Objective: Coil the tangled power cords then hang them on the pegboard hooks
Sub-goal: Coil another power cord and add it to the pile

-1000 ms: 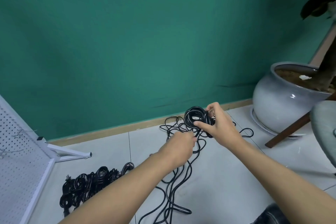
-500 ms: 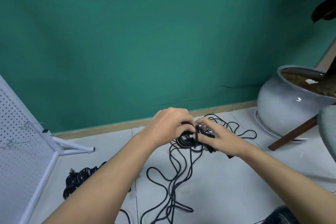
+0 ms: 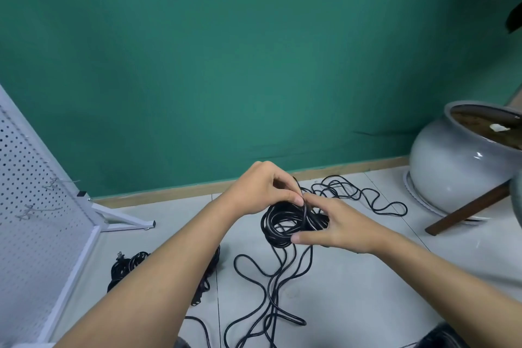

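Midway through winding, by the look of it. Half-made black coil (image 3: 285, 223) held up off the floor (image 3: 353, 291), toward its far edge below the green wall. Left hand (image 3: 260, 192) grip pinched on the coil's top turn, thumb against forefinger. Right hand (image 3: 339, 226) grip clamped round the coil's right side, thumb stretched along under the bundle. Plenty to take in yet: loose cord (image 3: 272, 295) trailing from the coil toward the floor's near edge in crossing loops, plus a far tangle (image 3: 339, 186) sprawled beyond the hands by the far edge. Likeliest trouble in those crossings: risk of cinching a loop into a knot by hauling slack through too fast, and of jerking the coil out of round. Risk also of losing the finished turns through a slackened pinch during the next pass, with little but the right hand's hold binding them and springy cable prone to fanning open. Risk too of uneven turns, hence a lopsided bundle, awkward to seat on the hooks (image 3: 60, 181) of the pegboard (image 3: 28, 234) at the floor's left edge. Worth minding the heap of black cords (image 3: 127, 265) toward the left as well; easy to snag there while dragging slack. No cord seen on the hooks.
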